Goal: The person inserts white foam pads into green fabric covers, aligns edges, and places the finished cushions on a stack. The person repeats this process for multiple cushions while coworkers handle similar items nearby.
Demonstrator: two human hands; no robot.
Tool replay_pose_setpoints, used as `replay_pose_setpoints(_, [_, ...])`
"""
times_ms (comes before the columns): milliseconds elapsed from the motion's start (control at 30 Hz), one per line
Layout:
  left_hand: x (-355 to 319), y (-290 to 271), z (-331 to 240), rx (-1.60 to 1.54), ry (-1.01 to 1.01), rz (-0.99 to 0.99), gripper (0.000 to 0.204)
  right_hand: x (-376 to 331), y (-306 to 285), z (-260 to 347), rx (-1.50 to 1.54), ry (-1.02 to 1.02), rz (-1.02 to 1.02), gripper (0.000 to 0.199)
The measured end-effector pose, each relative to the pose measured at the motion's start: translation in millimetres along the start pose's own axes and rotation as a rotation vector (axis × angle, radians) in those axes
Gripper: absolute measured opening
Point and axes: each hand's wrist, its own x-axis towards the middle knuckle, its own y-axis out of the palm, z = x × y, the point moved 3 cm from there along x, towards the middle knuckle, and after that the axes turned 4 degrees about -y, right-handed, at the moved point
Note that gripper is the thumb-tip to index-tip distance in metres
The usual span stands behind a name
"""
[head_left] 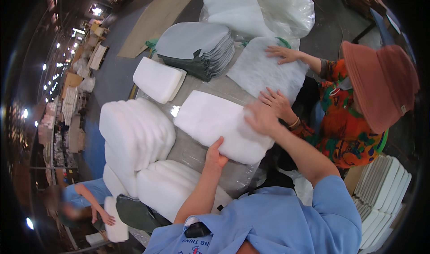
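Observation:
A white batting pad [210,115] lies in front of me on the plastic-covered table. My left hand [217,157] grips its near edge, thumb on top and the other fingers mostly hidden. Over the pad's right end is my right hand [263,118], palm down and smeared by motion, so its fingers do not show clearly. Just beyond, a co-worker's two hands [278,102] rest spread on a greyish-white batting sheet [251,64] with green material showing at its far edge.
Beyond the pad are a folded white pad [156,79] and a stack of grey cut pieces [192,39]. Thick white pads [134,128] pile up at left. The co-worker in a red bucket hat [380,84] sits close at right. Another person [89,198] handles a white piece at lower left.

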Motion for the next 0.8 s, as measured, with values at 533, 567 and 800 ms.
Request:
replay_pose_setpoints(533, [36,-16,25,-0.119,0.11,-0.17,0.054,-4,20,-22,-0.384,-0.025,0.082,0.015])
replay_pose_setpoints(567, [36,-14,25,-0.123,0.111,-0.175,0.053,-2,20,-24,-0.392,0.002,0.032,0.02])
replay_pose_setpoints(800, [46,-23,22,-0.166,0.058,-0.113,0.051,-7,73,60,-0.266,-0.272,0.392,0.029])
